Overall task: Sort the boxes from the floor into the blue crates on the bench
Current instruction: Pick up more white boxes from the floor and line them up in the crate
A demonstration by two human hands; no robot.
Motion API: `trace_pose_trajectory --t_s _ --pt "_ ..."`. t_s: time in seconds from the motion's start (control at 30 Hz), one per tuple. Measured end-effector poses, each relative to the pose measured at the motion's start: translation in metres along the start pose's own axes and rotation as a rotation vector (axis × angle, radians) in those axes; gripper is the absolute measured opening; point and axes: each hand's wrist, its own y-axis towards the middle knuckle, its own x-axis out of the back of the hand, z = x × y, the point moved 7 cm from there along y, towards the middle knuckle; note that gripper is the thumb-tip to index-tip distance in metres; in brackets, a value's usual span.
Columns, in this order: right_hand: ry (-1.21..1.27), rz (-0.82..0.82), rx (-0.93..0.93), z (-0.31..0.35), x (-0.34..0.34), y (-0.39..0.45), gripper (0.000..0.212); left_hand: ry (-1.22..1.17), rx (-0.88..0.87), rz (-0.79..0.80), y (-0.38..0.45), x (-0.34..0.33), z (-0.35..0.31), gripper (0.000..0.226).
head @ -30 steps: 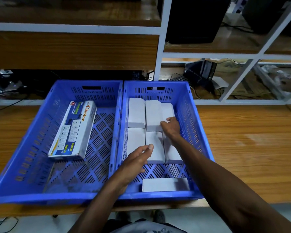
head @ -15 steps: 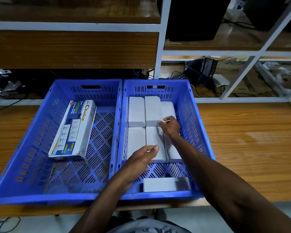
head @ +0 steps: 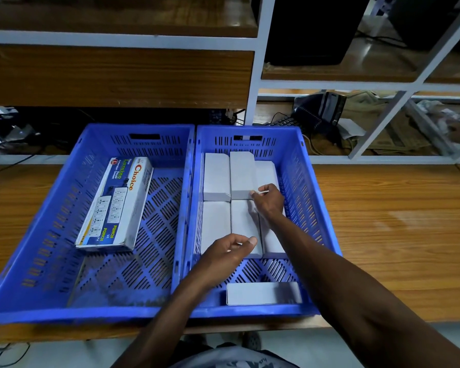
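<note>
Two blue crates stand side by side on the wooden bench (head: 383, 235). The left crate (head: 51, 208) holds one printed "Choice" socket box (head: 117, 203). In the right crate (head: 306, 187) several white boxes (head: 215, 176) lie in two rows, and another white box (head: 263, 293) lies sideways by the front wall. My left hand (head: 227, 252) grips the near end of the middle front white box (head: 243, 221) with curled fingers. At that box's far end my right hand (head: 267, 201) pinches it, hiding part of the box beside it.
A white metal shelf frame (head: 252, 83) with wooden boards rises right behind the crates. Cables, a dark bag (head: 316, 115) and other clutter sit on the lower shelf. Bare bench top stretches right of the crates. The floor edge shows below the bench.
My left hand has slid a little right along the front row and its fingers have curled on the middle box's near end. My right hand stays at the far end.
</note>
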Motion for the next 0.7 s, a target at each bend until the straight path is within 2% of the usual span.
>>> trace_pose_trajectory --t_s 0.1,0.2,0.33,0.4,0.57,0.63,0.7 --pt "0.002 0.015 -0.018 0.0 0.001 -0.001 0.025 0.186 -0.02 0.003 0.006 0.0 0.003 0.045" --pt "-0.013 0.052 -0.019 0.003 0.005 -0.005 0.027 0.332 -0.012 0.072 0.011 -0.005 0.007 0.052" --pt "-0.092 0.063 0.02 0.014 0.026 -0.011 0.02 0.485 0.034 0.119 0.015 -0.008 0.017 0.049" --pt "-0.238 0.152 0.047 0.022 0.035 -0.02 0.014 0.541 0.066 0.117 0.017 -0.009 0.022 0.055" --pt "-0.671 0.577 0.024 0.016 0.053 -0.074 0.033 0.709 0.147 0.149 0.022 -0.012 0.031 0.078" --pt "-0.776 0.623 0.027 0.009 0.064 -0.096 0.042 0.754 0.188 0.176 0.022 -0.015 0.036 0.083" --pt "-0.941 0.585 0.086 0.001 0.072 -0.111 0.053 0.762 0.206 0.191 0.022 -0.018 0.04 0.078"
